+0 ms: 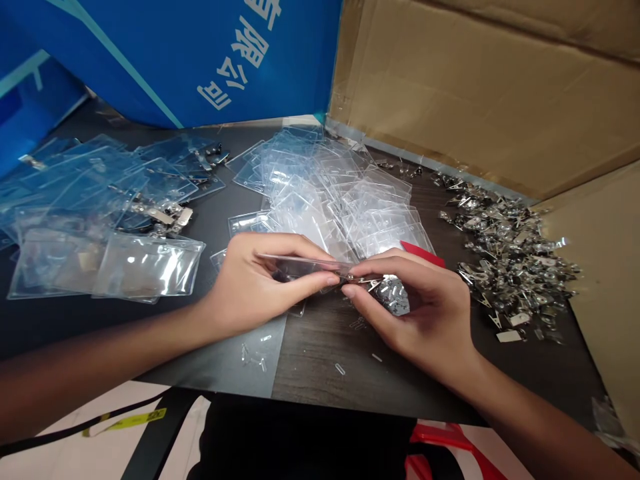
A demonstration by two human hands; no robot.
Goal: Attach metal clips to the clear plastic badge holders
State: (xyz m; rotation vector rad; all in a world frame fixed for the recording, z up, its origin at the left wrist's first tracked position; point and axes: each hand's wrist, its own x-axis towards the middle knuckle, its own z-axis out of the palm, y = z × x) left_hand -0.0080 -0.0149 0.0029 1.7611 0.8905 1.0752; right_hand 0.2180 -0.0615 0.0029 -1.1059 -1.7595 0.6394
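Below the worktop's near edge, a black lanyard [90, 433] with a yellow tag [135, 420] hangs across the person's lap; the tag's print is too small to read. A red strap [440, 437] lies further right.

On the worktop [320, 347], the left hand [255, 287] is nearly closed, thumb and fingers pinching a clear badge holder [300, 267] at its edge. The right hand [415, 313] is likewise nearly closed, its fingertips [353, 288] pinching a metal clip [370, 283] at the holder's end. Small clear strips [253, 357] lie loose near the hands, and a red card [423, 254] shows behind the right hand.

Risks, in my judgement: a slip of the pinch could drop the clip or tear the thin vinyl at its slot. Loose strips could be swept off the edge by a forearm. The clip heap [510, 253] could spill if disturbed, and its pointed ends could scratch the holders.

Bare holders [325, 200] lie heaped beyond the hands, with others [105, 220], some clipped, to the left. Behind stand cardboard [480, 87] and a blue board [175, 60]. Its white Chinese characters are upside down and cut off, so no brand can be confirmed.
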